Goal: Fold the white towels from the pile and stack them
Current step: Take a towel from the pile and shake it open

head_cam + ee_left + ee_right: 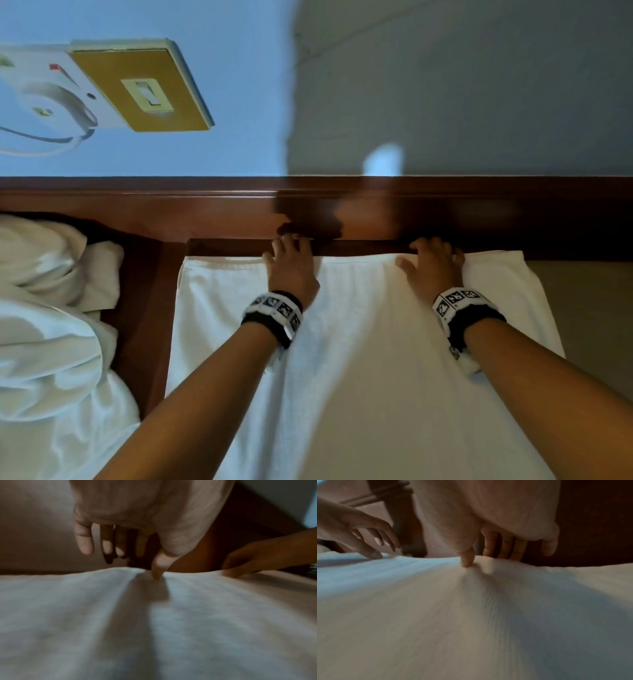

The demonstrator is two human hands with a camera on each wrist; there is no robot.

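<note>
Far left: pile of unfolded white towels (44, 329), rumpled, lying beside a dark wooden frame (144, 308). Centre: one white towel (359, 359) spread flat on the surface, its far edge against the wooden ledge (376, 212) below the wall. Left hand (291, 270) at the far edge, left of the towel's middle; fingers spread and fairly straight, reaching past the edge, thumb tip pressing into the cloth (left wrist view (157, 573)). It does not appear to be gripping; whether the fingers hook under the edge cannot be told. Right hand (433, 267) further right on the same far edge, same posture: thumb dents the cloth, fingers hang over the edge toward the dark wood. No closed pinch seen there either. Judgement: the step in hand is laying out or smoothing this towel, or taking its far edge for the first fold. Next move likely calls for both hands pinching that edge and drawing it evenly toward the near edge, corners matched. Far right: bare tan surface (589, 308).
</note>
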